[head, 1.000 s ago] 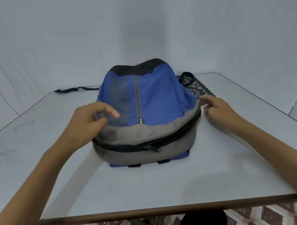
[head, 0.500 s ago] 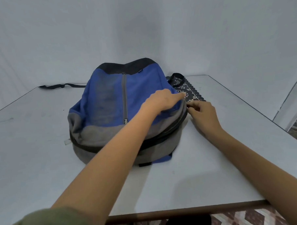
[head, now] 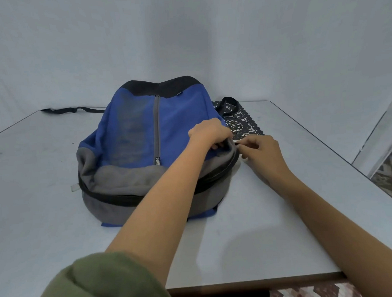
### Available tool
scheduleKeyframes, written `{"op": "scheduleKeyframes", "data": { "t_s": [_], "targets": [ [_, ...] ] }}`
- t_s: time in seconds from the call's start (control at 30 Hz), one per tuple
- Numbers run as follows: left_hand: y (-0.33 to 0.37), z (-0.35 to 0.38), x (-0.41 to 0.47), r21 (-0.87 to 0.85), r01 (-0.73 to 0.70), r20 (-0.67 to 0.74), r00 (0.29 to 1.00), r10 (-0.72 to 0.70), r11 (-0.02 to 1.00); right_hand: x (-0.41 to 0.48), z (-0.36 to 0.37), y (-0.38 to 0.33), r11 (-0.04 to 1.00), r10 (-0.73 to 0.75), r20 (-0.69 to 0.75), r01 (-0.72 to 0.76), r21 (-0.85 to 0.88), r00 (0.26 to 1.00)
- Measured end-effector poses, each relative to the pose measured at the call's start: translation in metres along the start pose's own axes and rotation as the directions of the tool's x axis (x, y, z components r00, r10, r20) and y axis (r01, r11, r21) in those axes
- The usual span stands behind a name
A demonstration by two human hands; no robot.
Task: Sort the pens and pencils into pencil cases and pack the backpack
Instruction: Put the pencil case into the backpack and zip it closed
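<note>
A blue and grey backpack [head: 134, 142] lies flat on the white table [head: 250, 235], its black main zipper running round the near grey end. My left hand [head: 209, 133] reaches across the bag and grips the grey fabric at its right edge. Just to the right, my right hand [head: 261, 153] pinches something small at the zipper line, probably the zipper pull, which the fingers hide. No pens, pencils or pencil cases are in view.
A black patterned mat [head: 240, 121] lies behind the bag at the right, partly under a black carry loop [head: 228, 104]. A black strap [head: 70, 110] trails off at the far left. The table's right edge borders a patterned floor [head: 391, 175].
My left hand crossed from the bag's left side to its right edge and took hold of the fabric. My right hand closed in on the zipper line. The view shifted right.
</note>
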State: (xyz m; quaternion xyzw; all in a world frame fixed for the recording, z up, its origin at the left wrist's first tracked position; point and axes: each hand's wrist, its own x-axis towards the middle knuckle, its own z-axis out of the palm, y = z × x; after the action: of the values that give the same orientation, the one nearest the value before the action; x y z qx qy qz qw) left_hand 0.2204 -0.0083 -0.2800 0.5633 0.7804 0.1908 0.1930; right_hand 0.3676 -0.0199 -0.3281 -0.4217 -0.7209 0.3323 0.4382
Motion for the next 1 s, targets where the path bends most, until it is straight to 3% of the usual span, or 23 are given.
{"op": "scheduleKeyframes", "data": {
  "t_s": [0.13,0.43,0.6,0.73,0.83,1.0],
  "targets": [
    [-0.007,0.001,0.001,-0.057,-0.001,-0.03,1.0,-0.001,0.998,-0.014,-0.008,-0.014,0.995,-0.039,0.073,0.045,-0.093,0.997],
    [-0.014,0.002,0.003,0.018,-0.057,-0.077,0.995,0.058,0.998,-0.09,-0.007,-0.033,0.998,-0.049,0.23,0.037,0.055,0.972],
    [-0.013,-0.017,-0.034,0.013,-0.102,0.101,0.99,0.101,0.995,-0.089,-0.004,-0.032,0.997,0.001,0.21,-0.016,0.072,0.978],
    [-0.021,-0.025,-0.065,0.225,-0.17,0.266,0.958,0.107,0.959,-0.09,0.0,-0.033,0.999,0.003,0.187,-0.013,0.05,0.982],
    [-0.028,-0.017,-0.074,0.38,-0.258,0.16,0.964,0.212,0.888,-0.091,0.001,-0.035,1.0,-0.001,0.184,-0.004,0.024,0.983],
    [-0.034,-0.009,-0.076,0.288,-0.315,0.069,0.949,0.309,0.904,-0.098,0.005,-0.04,0.999,-0.051,0.214,0.054,-0.005,0.976]
  ]
}}
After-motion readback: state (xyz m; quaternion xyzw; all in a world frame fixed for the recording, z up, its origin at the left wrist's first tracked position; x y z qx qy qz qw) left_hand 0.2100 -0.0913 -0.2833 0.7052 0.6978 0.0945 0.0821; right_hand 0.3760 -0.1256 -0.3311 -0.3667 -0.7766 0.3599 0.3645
